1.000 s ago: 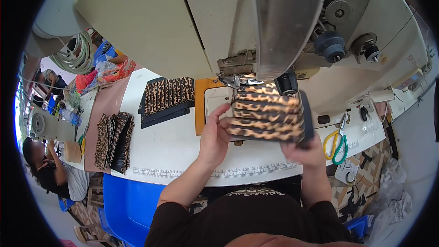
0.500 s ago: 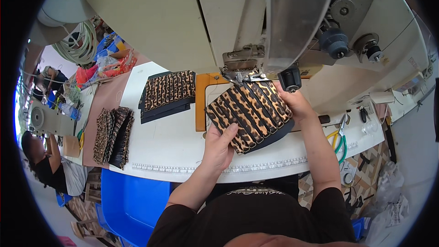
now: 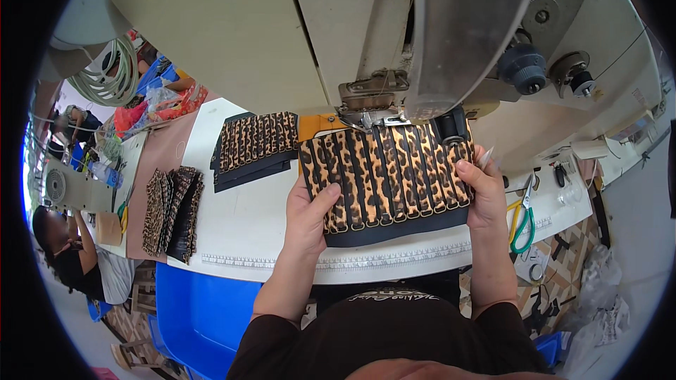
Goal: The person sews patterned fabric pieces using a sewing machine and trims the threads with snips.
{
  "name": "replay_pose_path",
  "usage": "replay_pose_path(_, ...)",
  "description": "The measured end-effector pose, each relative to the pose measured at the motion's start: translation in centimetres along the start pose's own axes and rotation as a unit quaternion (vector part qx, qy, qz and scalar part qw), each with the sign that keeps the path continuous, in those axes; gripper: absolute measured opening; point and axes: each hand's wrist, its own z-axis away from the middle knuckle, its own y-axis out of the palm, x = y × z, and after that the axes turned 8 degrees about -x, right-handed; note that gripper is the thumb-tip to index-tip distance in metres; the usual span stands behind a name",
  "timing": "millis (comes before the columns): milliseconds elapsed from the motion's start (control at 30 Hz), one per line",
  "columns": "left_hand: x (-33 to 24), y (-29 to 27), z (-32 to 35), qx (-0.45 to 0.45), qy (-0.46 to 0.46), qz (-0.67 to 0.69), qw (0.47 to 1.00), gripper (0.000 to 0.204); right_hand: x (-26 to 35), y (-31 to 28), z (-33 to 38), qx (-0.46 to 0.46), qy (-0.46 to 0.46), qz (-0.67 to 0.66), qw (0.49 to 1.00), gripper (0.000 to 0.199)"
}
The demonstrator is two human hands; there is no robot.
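Observation:
Both hands hold a black fabric panel [image 3: 387, 183] covered with a row of leopard-print strips, its lower edge lined with small metal rings. My left hand [image 3: 308, 214] grips the left edge, thumb on top of the strips. On the right edge, my right hand [image 3: 486, 190] pinches the panel with its thumb on the front; a small pale pointed piece shows beside its fingers. The panel's far edge lies close to the presser foot [image 3: 394, 118] of the sewing machine [image 3: 239, 21]; whether it is under the foot I cannot tell.
A stack of similar panels [image 3: 257, 144] lies left of the machine bed. Further left rests a bundle of leopard-print strips [image 3: 169, 211]. Green-and-yellow-handled scissors [image 3: 523, 222] are at right. A ruler strip [image 3: 394, 259] edges the table; a blue bin [image 3: 201, 317] stands below. Another person [image 3: 77, 253] sits far left.
The panel has turned from a tilt to nearly square with the machine and spread wider. My left hand has moved left, and my right hand has come down to the right edge.

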Motion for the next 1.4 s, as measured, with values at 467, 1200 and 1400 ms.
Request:
replay_pose_path(467,-1.9,-0.5,-2.8,0.026,0.024,-0.043,0.998,0.033,-0.2,1.2,-0.9,-0.008,-0.014,0.015,1.000,0.013)
replay_pose_path(1200,-1.8,1.6,-3.8,0.119,0.652,-0.534,0.525,0.030,0.2,2.1,-4.7,-0.004,-0.040,0.021,0.999,0.007)
replay_pose_path(1400,-1.6,1.8,-4.8,0.094,0.651,-0.533,0.532,0.028,0.3,2.2,-6.1,0.019,-0.049,0.007,0.999,0.012)
